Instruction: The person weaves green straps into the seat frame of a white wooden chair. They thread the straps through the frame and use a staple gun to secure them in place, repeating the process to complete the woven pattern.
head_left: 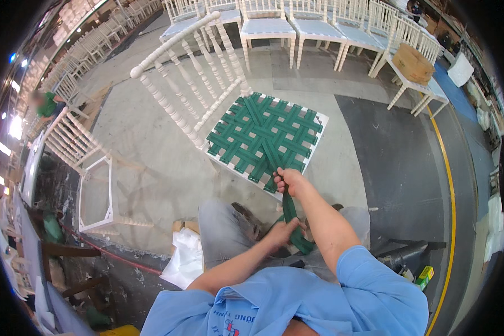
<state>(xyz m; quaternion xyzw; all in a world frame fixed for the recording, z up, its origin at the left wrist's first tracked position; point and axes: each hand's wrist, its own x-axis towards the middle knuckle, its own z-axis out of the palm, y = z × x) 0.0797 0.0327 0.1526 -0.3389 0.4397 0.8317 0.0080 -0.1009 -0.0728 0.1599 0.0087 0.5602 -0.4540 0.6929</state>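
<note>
Before me stands a white chair [193, 89] with turned spindles, its seat frame crossed by a woven lattice of green webbing [246, 131]. One green strap [271, 154] lies diagonally over the weave and runs down from the front edge to my lap. My right hand [288, 182] is closed on this strap at the seat's front edge. Lower down, above my lap, my left hand [288, 231] grips the strap's hanging length, with a bunched part [301, 245] below it. Fingers partly hide the strap in both hands.
At left, a chair with an open seat frame [111, 190] lies tipped beside a person in green [47, 105]. Rows of white chairs [269, 27] line the back; one at right carries a cardboard box [413, 63]. White plastic sheeting [185, 257] lies by my leg.
</note>
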